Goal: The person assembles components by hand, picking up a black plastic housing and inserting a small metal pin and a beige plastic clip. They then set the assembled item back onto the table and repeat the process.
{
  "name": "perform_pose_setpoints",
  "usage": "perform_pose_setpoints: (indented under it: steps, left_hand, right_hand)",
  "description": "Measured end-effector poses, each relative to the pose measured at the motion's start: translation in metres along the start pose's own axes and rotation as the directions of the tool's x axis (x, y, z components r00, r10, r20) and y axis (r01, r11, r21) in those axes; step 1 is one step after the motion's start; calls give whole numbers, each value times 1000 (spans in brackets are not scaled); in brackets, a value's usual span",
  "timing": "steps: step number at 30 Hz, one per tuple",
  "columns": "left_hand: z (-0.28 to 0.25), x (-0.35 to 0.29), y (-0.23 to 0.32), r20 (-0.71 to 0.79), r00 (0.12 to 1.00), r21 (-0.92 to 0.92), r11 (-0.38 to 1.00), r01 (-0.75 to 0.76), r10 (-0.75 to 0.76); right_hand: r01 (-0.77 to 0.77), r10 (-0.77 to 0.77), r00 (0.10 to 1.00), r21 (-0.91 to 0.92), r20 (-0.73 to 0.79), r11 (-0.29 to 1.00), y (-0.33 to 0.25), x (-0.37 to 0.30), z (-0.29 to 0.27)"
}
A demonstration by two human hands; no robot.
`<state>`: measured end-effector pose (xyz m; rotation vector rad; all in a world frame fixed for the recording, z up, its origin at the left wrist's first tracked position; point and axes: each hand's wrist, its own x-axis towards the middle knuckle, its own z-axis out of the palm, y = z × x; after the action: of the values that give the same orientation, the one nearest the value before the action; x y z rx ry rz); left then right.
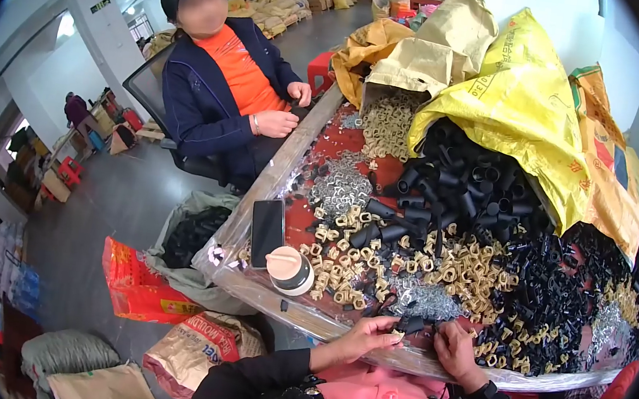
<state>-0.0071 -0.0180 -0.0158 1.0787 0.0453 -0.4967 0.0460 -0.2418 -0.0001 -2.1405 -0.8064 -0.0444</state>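
At the near edge of the table, my left hand [360, 342] pinches a short black plastic part [413, 325]. Just to its right, my right hand [457, 353] has its fingers curled down close to that part; what they hold, if anything, is hidden. Behind both hands lies a small heap of silver metal pieces [435, 302]. Gold-coloured metal clips [437, 269] spread beyond it, and small black parts [529, 319] are heaped on the right.
Black tubes [461, 185] spill from a yellow sack [518, 103]. A phone [267, 233] and a lidded cup [289, 271] stand at the left edge. A co-worker [230, 89] sits across the left corner. Sacks [202, 355] stand on the floor.
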Motion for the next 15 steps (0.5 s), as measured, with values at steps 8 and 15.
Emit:
perform_pose_setpoints:
  steps: [8,15]
  left_hand:
    - [0,1,1,30,999,5,1000,-26,26]
    - [1,0,0,7,999,-7,999,-53,53]
  right_hand:
    - [-96,95,995,81,14,992,6,-7,-1]
    - [-49,48,999,91,12,995,6,-4,-1]
